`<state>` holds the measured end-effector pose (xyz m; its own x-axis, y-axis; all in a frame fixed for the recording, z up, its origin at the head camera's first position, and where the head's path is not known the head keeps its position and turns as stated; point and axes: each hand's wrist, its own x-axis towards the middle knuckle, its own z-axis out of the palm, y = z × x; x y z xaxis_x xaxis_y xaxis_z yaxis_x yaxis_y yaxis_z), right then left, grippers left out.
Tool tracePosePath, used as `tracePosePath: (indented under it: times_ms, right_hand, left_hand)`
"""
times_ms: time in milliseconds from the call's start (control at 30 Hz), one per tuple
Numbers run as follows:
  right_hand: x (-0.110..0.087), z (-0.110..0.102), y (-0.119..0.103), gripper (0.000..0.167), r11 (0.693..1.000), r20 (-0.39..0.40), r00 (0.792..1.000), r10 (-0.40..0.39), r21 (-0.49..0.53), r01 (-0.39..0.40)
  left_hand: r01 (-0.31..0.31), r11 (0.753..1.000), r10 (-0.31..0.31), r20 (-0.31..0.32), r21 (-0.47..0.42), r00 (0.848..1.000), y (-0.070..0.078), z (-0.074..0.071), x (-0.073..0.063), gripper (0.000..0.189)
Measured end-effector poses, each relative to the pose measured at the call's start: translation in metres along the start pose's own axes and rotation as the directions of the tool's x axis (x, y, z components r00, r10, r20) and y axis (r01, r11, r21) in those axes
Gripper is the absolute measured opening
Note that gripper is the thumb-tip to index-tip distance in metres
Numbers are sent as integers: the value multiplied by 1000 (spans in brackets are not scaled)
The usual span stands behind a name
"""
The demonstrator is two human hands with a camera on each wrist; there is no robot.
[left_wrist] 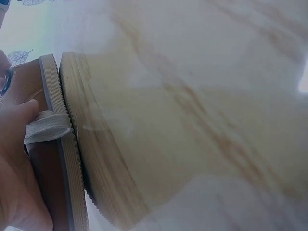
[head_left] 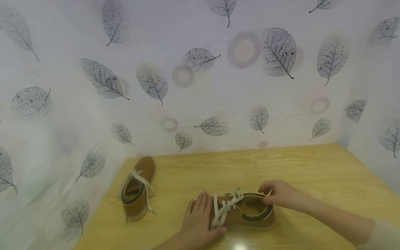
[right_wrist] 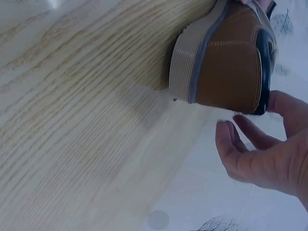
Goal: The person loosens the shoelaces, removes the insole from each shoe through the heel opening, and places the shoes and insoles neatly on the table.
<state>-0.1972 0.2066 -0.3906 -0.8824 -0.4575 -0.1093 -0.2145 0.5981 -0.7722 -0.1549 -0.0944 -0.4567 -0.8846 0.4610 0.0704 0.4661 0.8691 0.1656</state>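
Leaf-printed sheeting (head_left: 175, 34) backs a wood-grained table (head_left: 312, 173). From the head, the brown shoe (head_left: 234, 220) lies sole-down between both hands, toe leftward; the other shoe (head_left: 137, 208) stands near the table's left edge, toe away. The left hand (head_left: 198, 218) lies flat across the toe, fingers straight, thumb spread beside the laces (head_left: 228, 205). The right hand (head_left: 282, 196) reaches in from the right, thumb and bent forefinger pinching the heel's rim. At the left wrist, the thumb rests by a lace loop. At the right wrist, the thumb meets the rim while the lower fingers curl just clear of the heel.
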Motion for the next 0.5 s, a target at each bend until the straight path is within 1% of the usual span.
tracePosePath:
  times_ms: [33, 100, 167, 233, 300, 367, 467, 500]
  right_hand:
    - [-1, 1, -3, 27, 996, -39, 999, -38, -83, 34]
    - [-3, 4, -9, 24, 970, -100, 988, -116, -223, 91]
    - [-5, 8, -15, 22, 925, -141, 968, -205, -351, 145]
    - [-6, 11, -19, 22, 874, -173, 944, -280, -452, 177]
    - [-7, 15, -23, 23, 813, -189, 910, -368, -541, 216]
    - [-7, 18, -25, 25, 734, -188, 868, -460, -631, 253]
    - [-6, 24, -26, 25, 621, -161, 811, -563, -730, 287]
    - [-6, 26, -27, 24, 598, -148, 803, -577, -747, 291]
  left_hand:
    - [0, 1000, 0, -2, 1, 1000, 0, 0, 0, 104]
    - [2, 1000, -2, -8, 4, 1000, 1, 0, 0, 104]
    - [6, 1000, -6, -7, 6, 1000, 2, 0, 0, 104]
    - [10, 1000, -9, -6, 7, 1000, 2, -1, 0, 104]
    - [14, 1000, -14, -6, 0, 1000, 2, -1, 0, 103]
    - [15, 1000, -15, -7, -3, 1000, 3, -2, 0, 103]
    - [15, 1000, -15, -8, -9, 1000, 3, -3, -1, 102]
    - [17, 1000, -17, -3, -12, 1000, 4, -4, -1, 103]
